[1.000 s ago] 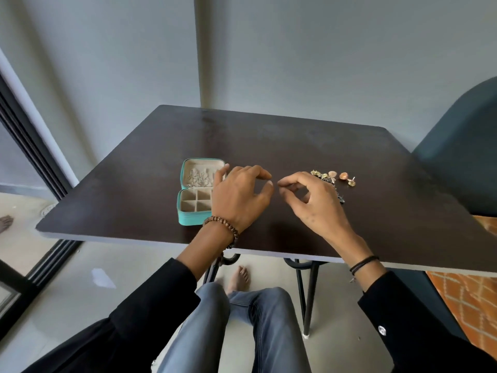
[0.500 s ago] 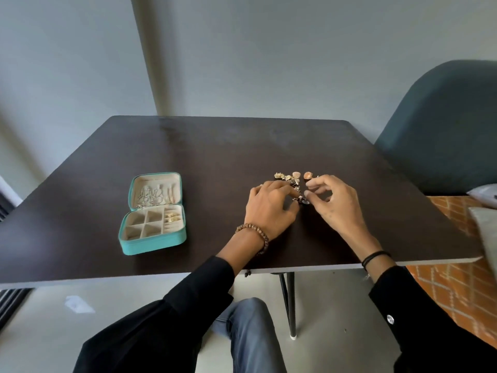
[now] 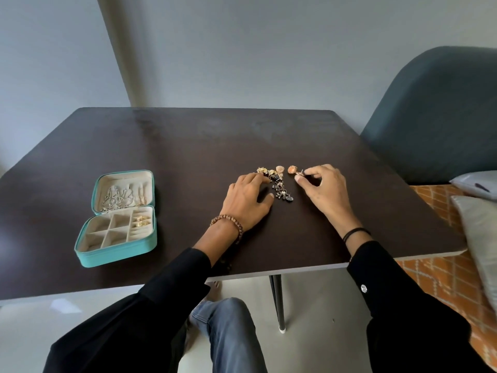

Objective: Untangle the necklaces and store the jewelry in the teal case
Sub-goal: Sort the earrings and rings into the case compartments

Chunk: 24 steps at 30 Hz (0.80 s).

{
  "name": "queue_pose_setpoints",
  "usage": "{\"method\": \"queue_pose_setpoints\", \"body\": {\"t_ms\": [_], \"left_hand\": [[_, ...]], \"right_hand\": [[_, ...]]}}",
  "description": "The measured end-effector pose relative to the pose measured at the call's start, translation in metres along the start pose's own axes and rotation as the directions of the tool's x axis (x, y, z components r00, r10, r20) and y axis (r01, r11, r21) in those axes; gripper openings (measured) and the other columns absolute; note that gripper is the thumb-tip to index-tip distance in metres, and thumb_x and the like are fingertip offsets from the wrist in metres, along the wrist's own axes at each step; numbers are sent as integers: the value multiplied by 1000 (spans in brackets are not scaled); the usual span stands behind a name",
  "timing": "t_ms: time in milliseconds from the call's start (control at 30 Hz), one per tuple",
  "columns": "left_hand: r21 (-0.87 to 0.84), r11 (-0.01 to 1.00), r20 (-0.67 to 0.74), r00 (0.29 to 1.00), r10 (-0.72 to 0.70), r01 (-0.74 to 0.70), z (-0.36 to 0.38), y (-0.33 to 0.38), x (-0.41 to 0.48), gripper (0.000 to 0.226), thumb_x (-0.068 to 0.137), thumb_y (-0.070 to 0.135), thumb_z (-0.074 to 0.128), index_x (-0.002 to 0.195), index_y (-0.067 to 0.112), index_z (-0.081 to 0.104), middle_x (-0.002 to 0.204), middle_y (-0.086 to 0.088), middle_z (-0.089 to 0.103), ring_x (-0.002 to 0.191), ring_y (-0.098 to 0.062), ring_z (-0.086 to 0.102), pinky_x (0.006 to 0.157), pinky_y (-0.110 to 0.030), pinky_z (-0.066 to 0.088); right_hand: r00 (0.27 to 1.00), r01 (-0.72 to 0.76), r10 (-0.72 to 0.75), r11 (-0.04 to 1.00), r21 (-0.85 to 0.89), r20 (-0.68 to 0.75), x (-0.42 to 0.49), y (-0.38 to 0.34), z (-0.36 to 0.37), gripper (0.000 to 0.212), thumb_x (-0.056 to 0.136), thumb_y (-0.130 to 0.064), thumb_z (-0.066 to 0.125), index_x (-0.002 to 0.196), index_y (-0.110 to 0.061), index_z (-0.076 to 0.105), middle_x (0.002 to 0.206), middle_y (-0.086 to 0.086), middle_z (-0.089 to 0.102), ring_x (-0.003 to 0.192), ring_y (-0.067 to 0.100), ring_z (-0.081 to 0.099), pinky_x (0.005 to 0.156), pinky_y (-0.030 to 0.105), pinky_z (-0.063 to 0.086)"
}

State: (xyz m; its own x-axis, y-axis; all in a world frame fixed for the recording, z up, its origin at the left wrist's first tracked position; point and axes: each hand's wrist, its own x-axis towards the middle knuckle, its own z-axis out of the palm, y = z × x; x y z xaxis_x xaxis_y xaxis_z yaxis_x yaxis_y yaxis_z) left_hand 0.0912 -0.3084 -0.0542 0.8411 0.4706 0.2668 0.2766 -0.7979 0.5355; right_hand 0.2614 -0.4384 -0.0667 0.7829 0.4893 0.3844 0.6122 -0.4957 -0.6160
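Open teal zip jewellery case (image 3: 115, 255), cream-lined: placed at about 8 o'clock on the dark brown wooden desk (image 3: 166, 141), well apart from both hands. Silver chain necklaces (image 3: 118, 196) are seen hung in its lid, at 12 o'clock of the case, seemingly already separated. Gold rings (image 3: 141, 221) are lodged in a compartment on its 3 o'clock side, and the other compartments appear unfilled. Loose heap of small gold and dark beaded jewellery (image 3: 281, 188): left unsorted near the desk's centre, at 3 o'clock from the case. Left hand (image 3: 247, 200): laid on the desk at 9 o'clock of the heap, fingers extended and touching its edge, nothing gripped. Right hand (image 3: 322, 189): set at 3 o'clock of the heap, thumb and forefinger pinched on what appears to be the post of a rose-gold round stud earring (image 3: 292, 169), found at 1 o'clock of the heap. Progress is judged as partway: necklaces and rings look stored, while the earrings and dark pieces are yet to be picked apart and carried to the case.
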Motion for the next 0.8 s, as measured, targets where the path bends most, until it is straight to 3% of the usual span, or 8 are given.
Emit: {"method": "queue_pose_setpoints", "body": {"t_ms": [133,300,433,633,800], "left_hand": [[-30,1000,-33,999,9,-10,2,-3,1,36,95,33,58,129,21,58,138,4,54,134,-16,39,108,-33,33],[-67,998,-40,999,2,-4,-1,-1,1,35,95,32,58,128,21,59,135,4,55,132,-15,41,106,-32,35],[-92,996,-43,999,-16,12,-6,-1,0,34,95,32,59,127,21,59,133,4,56,130,-14,42,104,-32,37],[-118,993,-41,999,-19,14,-6,-1,-1,33,95,32,59,126,21,60,131,3,57,127,-14,44,105,-35,40],[-135,991,-45,999,-14,8,-7,0,-1,31,95,31,60,124,21,60,129,3,58,126,-15,46,105,-36,40]], "right_hand": [[999,40,-38,997,-69,30,0,-2,1,22,90,-43,72,100,-24,76,107,-7,67,108,14,57,81,30,41],[990,129,-133,989,68,46,-7,-8,-4,21,85,-28,78,105,-20,74,98,-11,72,94,7,65,86,26,52],[986,144,-155,980,140,67,-13,-17,-6,34,79,-21,81,112,-22,70,91,-15,73,71,4,65,71,25,55],[976,187,-204,965,184,75,-13,-16,-5,38,80,-16,82,115,-14,70,104,-5,73,94,5,70,76,26,61],[975,198,-209,971,135,72,-14,-16,-7,32,82,-21,81,113,-17,72,98,-7,76,92,4,71,76,24,59]]}}
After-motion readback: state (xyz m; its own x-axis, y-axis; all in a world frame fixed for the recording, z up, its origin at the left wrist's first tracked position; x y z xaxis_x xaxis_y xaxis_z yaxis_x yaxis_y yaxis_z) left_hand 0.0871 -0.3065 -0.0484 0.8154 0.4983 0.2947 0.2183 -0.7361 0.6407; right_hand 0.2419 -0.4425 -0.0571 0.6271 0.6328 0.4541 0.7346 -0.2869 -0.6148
